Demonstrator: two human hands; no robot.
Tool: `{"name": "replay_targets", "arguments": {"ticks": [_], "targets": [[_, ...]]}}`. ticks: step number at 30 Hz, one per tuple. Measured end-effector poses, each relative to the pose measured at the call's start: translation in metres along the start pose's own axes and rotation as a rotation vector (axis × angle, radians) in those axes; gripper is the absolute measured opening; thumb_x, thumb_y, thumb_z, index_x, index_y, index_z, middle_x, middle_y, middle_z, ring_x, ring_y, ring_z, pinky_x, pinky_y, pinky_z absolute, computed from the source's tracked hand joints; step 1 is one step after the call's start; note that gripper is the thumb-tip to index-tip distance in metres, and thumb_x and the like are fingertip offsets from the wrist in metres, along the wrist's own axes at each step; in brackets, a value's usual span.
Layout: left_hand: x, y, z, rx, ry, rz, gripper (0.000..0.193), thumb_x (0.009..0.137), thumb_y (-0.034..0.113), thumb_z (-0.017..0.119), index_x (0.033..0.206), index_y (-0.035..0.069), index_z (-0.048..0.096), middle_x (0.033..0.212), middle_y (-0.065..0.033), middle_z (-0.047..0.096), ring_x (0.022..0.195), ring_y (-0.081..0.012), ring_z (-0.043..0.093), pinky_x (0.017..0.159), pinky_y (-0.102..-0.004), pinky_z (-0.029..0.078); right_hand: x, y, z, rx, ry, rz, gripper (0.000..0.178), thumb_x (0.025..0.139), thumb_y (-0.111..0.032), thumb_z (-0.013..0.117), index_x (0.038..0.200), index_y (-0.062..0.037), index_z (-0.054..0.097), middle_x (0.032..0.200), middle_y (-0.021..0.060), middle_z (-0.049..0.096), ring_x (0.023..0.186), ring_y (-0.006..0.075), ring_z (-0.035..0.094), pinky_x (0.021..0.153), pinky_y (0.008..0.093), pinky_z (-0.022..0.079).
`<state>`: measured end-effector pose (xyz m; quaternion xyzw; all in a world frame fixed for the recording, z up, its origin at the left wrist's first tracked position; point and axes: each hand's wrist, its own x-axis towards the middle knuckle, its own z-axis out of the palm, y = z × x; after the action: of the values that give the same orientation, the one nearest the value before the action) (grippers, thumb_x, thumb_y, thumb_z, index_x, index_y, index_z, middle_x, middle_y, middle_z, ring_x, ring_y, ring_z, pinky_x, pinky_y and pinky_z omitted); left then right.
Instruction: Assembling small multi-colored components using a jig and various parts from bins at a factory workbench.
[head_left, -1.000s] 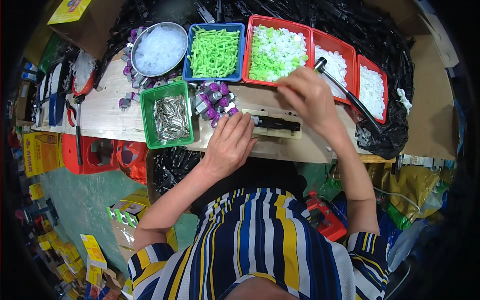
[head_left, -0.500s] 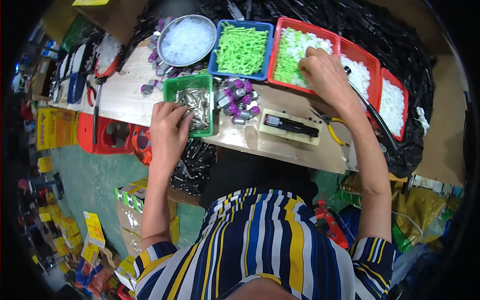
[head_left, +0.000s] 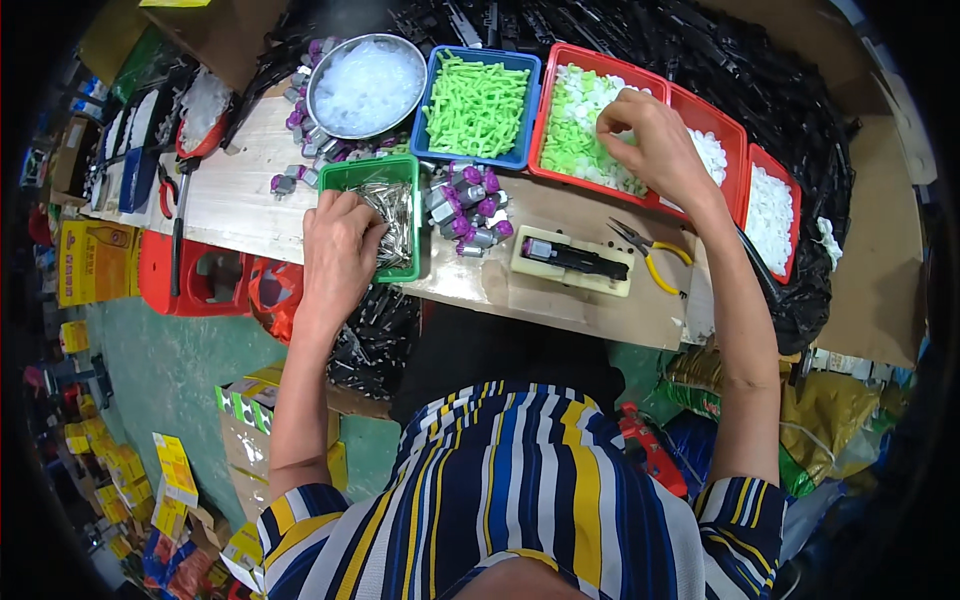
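The left hand [head_left: 340,245] rests curled in the green tray [head_left: 405,225] of thin metal pieces [head_left: 395,215], its grasp hidden, while the right hand [head_left: 655,140], fingertips pinched together, dips into the red tray [head_left: 545,120] of pale green and white parts [head_left: 580,135] directly beneath them.

Red bins [head_left: 650,82] three; green bin [head_left: 362,174] one.
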<state>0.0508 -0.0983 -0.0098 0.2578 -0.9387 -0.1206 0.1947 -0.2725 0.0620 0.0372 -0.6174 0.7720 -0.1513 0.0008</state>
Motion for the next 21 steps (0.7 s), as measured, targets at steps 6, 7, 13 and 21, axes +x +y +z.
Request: {"name": "replay_targets", "arguments": {"ticks": [6,7,13,21], "targets": [[0.001,0.011,-0.012,-0.139,0.152,-0.025,0.01,0.075,-0.004,0.072,0.084,-0.002,0.067,0.083,-0.0124,0.063,0.084,-0.0313,0.057,0.074,-0.0393,0.047,-0.017,-0.008,0.0,0.491,0.088,0.21,0.011,0.086,-0.008,0.067,0.087,0.0029,0.068,0.083,0.0064,0.068,0.08,0.0153,0.063,0.077,0.0323,0.049],[0.001,0.012,-0.013,-0.129,0.177,-0.033,0.01,0.075,-0.004,0.073,0.084,-0.002,0.068,0.082,-0.0124,0.063,0.083,-0.0307,0.057,0.073,-0.0391,0.047,-0.022,-0.013,0.002,0.556,0.119,0.223,0.011,0.086,-0.009,0.068,0.088,0.0023,0.069,0.083,0.0054,0.068,0.08,0.0135,0.062,0.077,0.0307,0.048],[0.0,0.049,-0.008,-0.216,0.3,-0.041,0.008,0.075,-0.002,0.075,0.08,0.0,0.069,0.08,-0.01,0.066,0.078,-0.0268,0.06,0.069,-0.0361,0.047,-0.048,-0.048,0.019,0.775,0.239,0.229,0.009,0.087,-0.006,0.068,0.091,0.0023,0.069,0.084,0.0017,0.069,0.077,0.0073,0.062,0.072,0.0236,0.049],[-0.001,0.121,0.027,-0.769,0.187,-0.21,0.008,0.076,0.002,0.077,0.077,0.001,0.069,0.076,-0.0065,0.067,0.074,-0.0189,0.059,0.068,-0.0311,0.047,-0.075,-0.086,0.042,0.919,0.335,0.195,0.009,0.086,-0.004,0.071,0.092,0.0022,0.068,0.084,0.003,0.069,0.08,0.0089,0.066,0.073,0.0229,0.052]]}}
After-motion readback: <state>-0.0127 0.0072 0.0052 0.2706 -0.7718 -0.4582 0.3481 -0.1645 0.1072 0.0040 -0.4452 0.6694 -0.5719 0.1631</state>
